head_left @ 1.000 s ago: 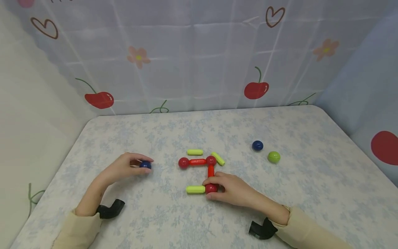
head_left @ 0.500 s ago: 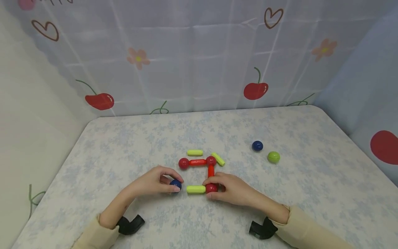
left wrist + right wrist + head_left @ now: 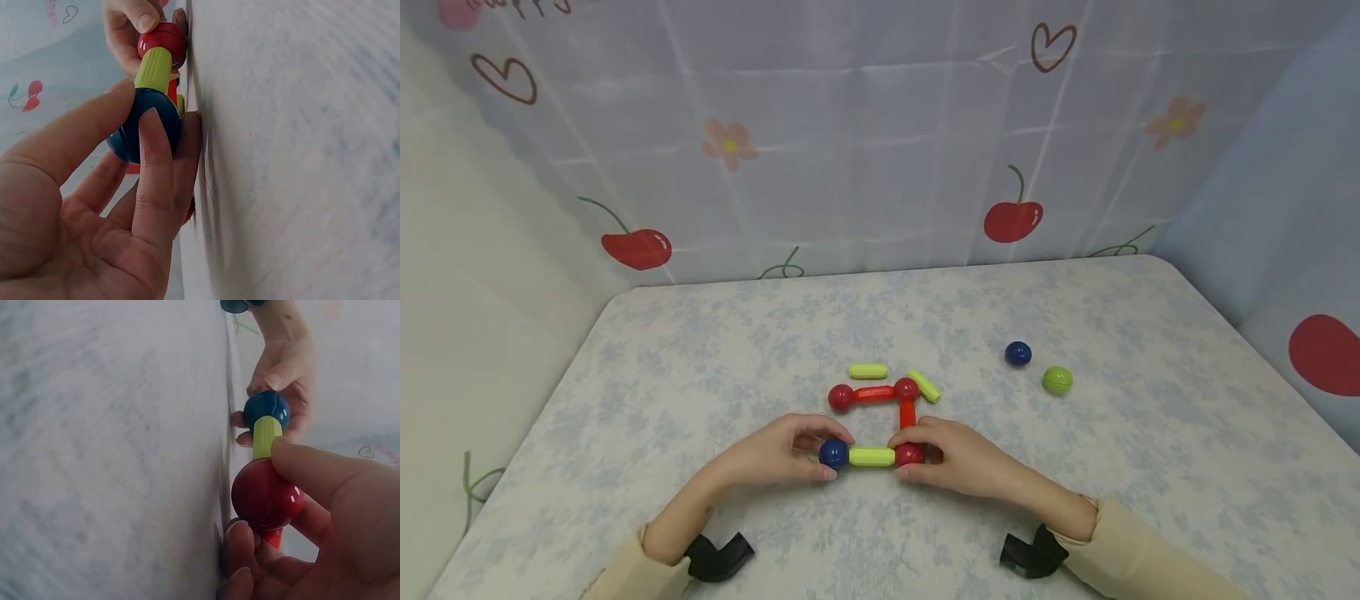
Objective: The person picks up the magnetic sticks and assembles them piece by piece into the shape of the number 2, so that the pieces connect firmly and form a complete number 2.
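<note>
The left hand [image 3: 786, 450] pinches a glossy dark-blue ball [image 3: 833, 455] between thumb and curled fingers; the right hand [image 3: 958, 458] likewise grips a glossy red ball [image 3: 910, 454], each opened only about as wide as its ball. Pressing off line could make the blue ball skid off the end of the ridged yellow-green plastic rod [image 3: 872, 457]; too hard a push might swing the short red rod [image 3: 907, 411] running back from the gripped red ball and skew the red corner ball [image 3: 907, 389]. The yellow-green rod lies directly between the hands, touching a held ball at either end. Beyond both hands, a second red rod [image 3: 876, 394] joins the corner to a red end ball [image 3: 841, 397]. Farther back lies a loose yellow-green rod [image 3: 868, 372]; a slanted one [image 3: 924, 387], beside the corner, could get knocked if the frame shifts.
</note>
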The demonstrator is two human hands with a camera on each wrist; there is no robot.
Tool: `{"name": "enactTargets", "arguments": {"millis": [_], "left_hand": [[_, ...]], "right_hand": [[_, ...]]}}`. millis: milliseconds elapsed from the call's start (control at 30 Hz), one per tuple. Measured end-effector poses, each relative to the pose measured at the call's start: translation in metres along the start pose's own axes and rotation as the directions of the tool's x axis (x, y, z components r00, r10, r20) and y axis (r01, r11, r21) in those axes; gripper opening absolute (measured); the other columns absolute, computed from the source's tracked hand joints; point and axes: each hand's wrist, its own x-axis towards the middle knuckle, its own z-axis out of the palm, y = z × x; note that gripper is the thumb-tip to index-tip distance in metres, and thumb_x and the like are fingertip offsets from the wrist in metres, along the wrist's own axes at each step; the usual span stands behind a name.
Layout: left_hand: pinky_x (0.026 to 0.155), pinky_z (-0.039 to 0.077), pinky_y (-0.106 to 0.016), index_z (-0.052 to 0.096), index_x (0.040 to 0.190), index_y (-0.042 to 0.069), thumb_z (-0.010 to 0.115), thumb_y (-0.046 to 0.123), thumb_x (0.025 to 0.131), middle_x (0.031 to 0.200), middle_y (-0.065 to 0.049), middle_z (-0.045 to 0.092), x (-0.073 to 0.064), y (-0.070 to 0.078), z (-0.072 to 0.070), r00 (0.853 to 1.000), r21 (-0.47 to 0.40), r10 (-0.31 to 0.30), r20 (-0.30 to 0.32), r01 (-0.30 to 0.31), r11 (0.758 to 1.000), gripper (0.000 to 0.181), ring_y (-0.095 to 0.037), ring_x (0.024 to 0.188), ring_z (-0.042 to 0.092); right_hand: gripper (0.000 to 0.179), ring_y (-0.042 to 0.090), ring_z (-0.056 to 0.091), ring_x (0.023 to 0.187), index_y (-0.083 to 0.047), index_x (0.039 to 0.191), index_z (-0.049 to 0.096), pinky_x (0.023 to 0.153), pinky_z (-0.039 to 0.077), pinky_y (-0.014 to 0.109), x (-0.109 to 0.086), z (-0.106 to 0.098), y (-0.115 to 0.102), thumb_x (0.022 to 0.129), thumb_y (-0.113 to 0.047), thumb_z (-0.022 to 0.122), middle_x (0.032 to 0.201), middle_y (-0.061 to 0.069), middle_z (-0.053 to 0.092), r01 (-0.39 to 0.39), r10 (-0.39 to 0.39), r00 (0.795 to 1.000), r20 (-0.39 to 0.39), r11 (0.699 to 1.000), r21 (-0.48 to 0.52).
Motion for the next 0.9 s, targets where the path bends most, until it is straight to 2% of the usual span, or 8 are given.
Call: {"name": "enactTargets", "arguments": {"millis": [100,200,333,467,567,667,800,900], "left_hand": [[0.087,0.045,-0.030,0.062,0.119,0.004,0.070,0.006,0.084,0.116,-0.006,0.059,0.001,-0.004,-0.001,0.999,-0.035,0.010,0.042,-0.009,0.999,0.036,-0.020,0.104,0.058],[0.081,0.048,-0.029,0.061,0.120,0.002,0.069,0.004,0.084,0.116,-0.009,0.060,0.002,-0.007,-0.002,0.998,-0.087,0.014,0.065,-0.008,0.996,0.036,-0.020,0.097,0.060],[0.061,0.045,-0.022,0.062,0.119,0.002,0.070,0.005,0.084,0.110,-0.009,0.060,0.002,-0.011,-0.003,0.996,-0.110,0.014,0.083,-0.005,0.994,0.035,-0.010,0.065,0.053],[0.052,0.036,-0.020,0.061,0.119,0.001,0.069,0.005,0.085,0.106,-0.010,0.059,0.002,-0.013,-0.004,0.995,-0.130,0.022,0.100,-0.009,0.992,0.036,-0.007,0.053,0.039],[0.055,0.038,-0.020,0.060,0.121,0.002,0.068,0.006,0.086,0.107,-0.010,0.059,0.002,-0.014,-0.005,0.994,-0.142,0.016,0.111,0.000,0.990,0.036,-0.008,0.056,0.042],[0.066,0.046,-0.022,0.059,0.122,0.002,0.066,0.009,0.088,0.110,-0.011,0.060,0.002,-0.015,-0.006,0.993,-0.163,0.005,0.121,0.015,0.986,0.036,-0.012,0.071,0.053],[0.082,0.048,-0.029,0.058,0.124,-0.001,0.062,0.010,0.091,0.115,-0.012,0.059,0.002,-0.017,-0.006,0.991,-0.213,0.000,0.135,0.029,0.977,0.035,-0.019,0.094,0.057],[0.084,0.047,-0.031,0.057,0.126,-0.001,0.061,0.010,0.092,0.118,-0.013,0.058,0.003,-0.018,-0.005,0.989,-0.241,-0.006,0.145,0.041,0.970,0.036,-0.022,0.098,0.057]], "right_hand": [[0.033,0.009,0.044,0.066,-0.025,0.116,0.064,0.056,0.037,0.024,0.000,-0.002,0.001,0.086,-0.041,0.066,0.080,-0.009,0.049,0.001,-0.001,1.000,0.009,1.000,0.010],[0.038,0.010,0.046,0.069,-0.023,0.120,0.063,0.058,0.038,0.025,0.000,-0.004,0.002,0.087,-0.040,0.066,0.086,-0.009,0.052,0.008,-0.009,0.999,0.031,0.999,0.031],[0.040,0.012,0.047,0.075,-0.021,0.124,0.061,0.060,0.039,0.026,0.000,-0.009,0.004,0.087,-0.037,0.065,0.094,-0.010,0.056,0.020,-0.023,0.998,0.056,0.998,0.055],[0.038,0.010,0.048,0.069,-0.019,0.125,0.061,0.058,0.039,0.025,0.000,-0.016,0.006,0.090,-0.033,0.064,0.085,-0.009,0.055,0.025,-0.032,0.997,0.077,0.996,0.089],[0.034,0.010,0.050,0.065,-0.015,0.124,0.061,0.057,0.043,0.025,0.001,-0.027,0.011,0.092,-0.028,0.061,0.082,-0.006,0.055,0.028,-0.035,0.998,0.058,0.992,0.124],[0.028,0.014,0.054,0.063,-0.010,0.120,0.062,0.055,0.046,0.028,0.003,-0.044,0.019,0.094,-0.020,0.059,0.084,0.000,0.059,0.010,-0.004,0.999,-0.045,0.993,0.121],[0.026,0.017,0.053,0.061,-0.005,0.116,0.062,0.052,0.045,0.029,0.013,-0.061,0.032,0.092,-0.013,0.061,0.081,0.004,0.059,-0.046,0.053,0.978,-0.199,0.998,0.037],[0.032,0.014,0.053,0.063,-0.002,0.119,0.059,0.053,0.045,0.028,0.025,-0.061,0.040,0.090,-0.014,0.065,0.081,0.002,0.057,-0.072,0.063,0.978,-0.198,0.997,-0.040]]}}
